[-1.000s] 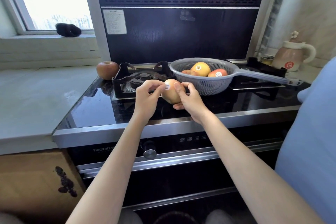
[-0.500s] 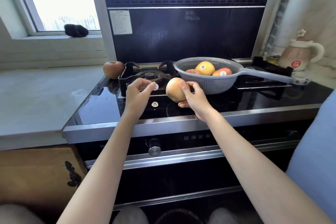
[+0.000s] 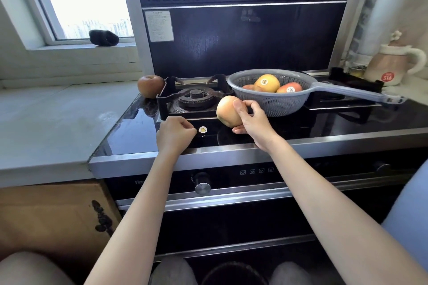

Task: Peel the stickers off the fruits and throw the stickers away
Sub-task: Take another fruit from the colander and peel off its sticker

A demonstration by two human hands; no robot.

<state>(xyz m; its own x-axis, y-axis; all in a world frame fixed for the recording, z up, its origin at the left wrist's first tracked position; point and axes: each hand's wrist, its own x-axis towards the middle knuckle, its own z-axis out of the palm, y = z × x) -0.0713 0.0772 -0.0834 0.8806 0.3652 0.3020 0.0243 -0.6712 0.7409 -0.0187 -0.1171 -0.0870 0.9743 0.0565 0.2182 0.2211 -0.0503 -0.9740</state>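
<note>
Head view shows the left hand (image 3: 175,134) at frame centre, low over the black stove top (image 3: 129,132), fingers curled, their tips meeting right beside a round sticker (image 3: 202,130) that lies on the glass; whether they pinch a second sticker cannot be told. The right hand (image 3: 252,120), just right of centre, grips a yellow fruit (image 3: 228,110) with thumb across its front and fingers curled under and behind, holding it clear of the glass; no sticker shows on the face turned this way. Behind it, at centre right, a grey colander (image 3: 271,102) holds more fruit: a yellow one with its sticker (image 3: 264,81) on top and a red one with a sticker (image 3: 289,90) too. A dark apple (image 3: 150,86) sits alone at the stove's upper left corner. To do this step well, I'd judge the peeled stickers should not be left tacked to the glass; gather them on one fingertip and carry them to a bin, which is not in view. The held fruit wants setting apart from the colander, so done and undone stay separate.
</note>
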